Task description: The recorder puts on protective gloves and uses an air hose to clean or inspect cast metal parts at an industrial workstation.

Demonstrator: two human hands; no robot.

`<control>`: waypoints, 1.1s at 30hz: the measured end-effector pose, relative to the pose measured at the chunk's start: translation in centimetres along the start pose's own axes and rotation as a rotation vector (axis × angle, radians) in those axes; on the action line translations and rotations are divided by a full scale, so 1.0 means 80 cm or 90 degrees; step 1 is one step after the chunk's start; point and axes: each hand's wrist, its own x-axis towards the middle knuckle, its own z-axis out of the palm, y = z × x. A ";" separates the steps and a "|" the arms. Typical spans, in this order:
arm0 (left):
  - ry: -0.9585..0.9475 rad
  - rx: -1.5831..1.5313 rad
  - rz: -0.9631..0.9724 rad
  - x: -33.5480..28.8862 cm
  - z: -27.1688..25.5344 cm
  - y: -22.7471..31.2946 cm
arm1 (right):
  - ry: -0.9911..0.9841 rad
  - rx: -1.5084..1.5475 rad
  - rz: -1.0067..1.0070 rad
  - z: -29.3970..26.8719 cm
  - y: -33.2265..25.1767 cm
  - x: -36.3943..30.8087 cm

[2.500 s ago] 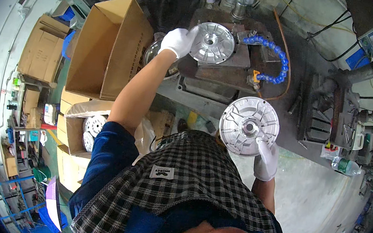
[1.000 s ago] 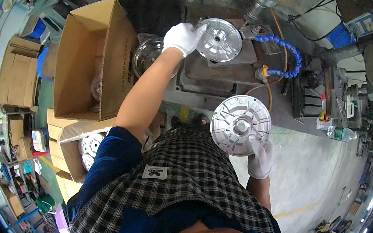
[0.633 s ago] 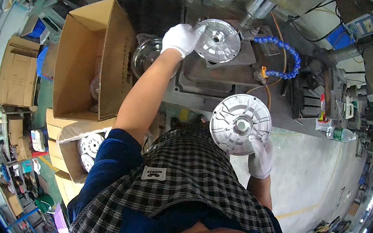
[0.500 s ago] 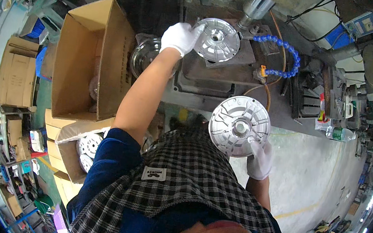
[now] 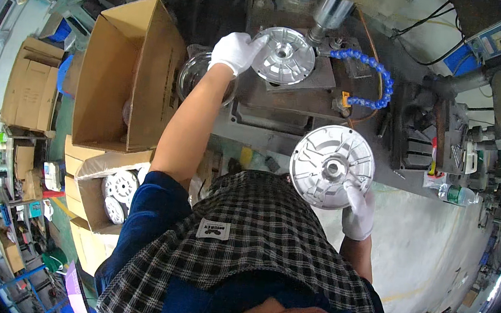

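Note:
A round silver metal casting (image 5: 296, 68), ribbed with a central hub, lies on the plate of a machine at the far side. At its left rim my gloved left hand (image 5: 236, 52) is closed, the index finger and thumb on the edge; the rest of the grip is hidden. Nearer, to the right, a second round metal casting (image 5: 317, 177) of similar shape is up in the air, ribbed face showing. My gloved right hand (image 5: 357, 216) holds it by the lower right rim, thumb over the face and the other fingers hidden underneath.
A blue segmented hose (image 5: 387, 89) curves beside the machine, under a metal spindle (image 5: 330, 13). At left stand a tall open cardboard box (image 5: 107, 76) and a lower box (image 5: 94, 200) with several white-looking discs. A clear bowl-like thing (image 5: 191, 77) sits behind my left forearm.
My right hand and its casting have shifted slightly to the right in the picture. My left hand stays at the rim of the other casting. The whole view has turned a little.

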 end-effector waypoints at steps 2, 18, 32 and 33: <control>-0.001 -0.002 -0.004 0.001 0.002 -0.002 | -0.017 -0.058 -0.043 -0.006 -0.002 0.003; 0.014 -0.051 0.026 0.008 0.008 -0.011 | -0.007 0.125 0.068 -0.010 0.015 -0.002; 0.015 -0.056 0.033 0.007 0.008 -0.012 | 0.001 0.091 0.046 -0.005 0.026 -0.009; 0.011 -0.103 0.037 0.007 0.009 -0.013 | -0.012 0.107 0.026 -0.007 0.030 -0.009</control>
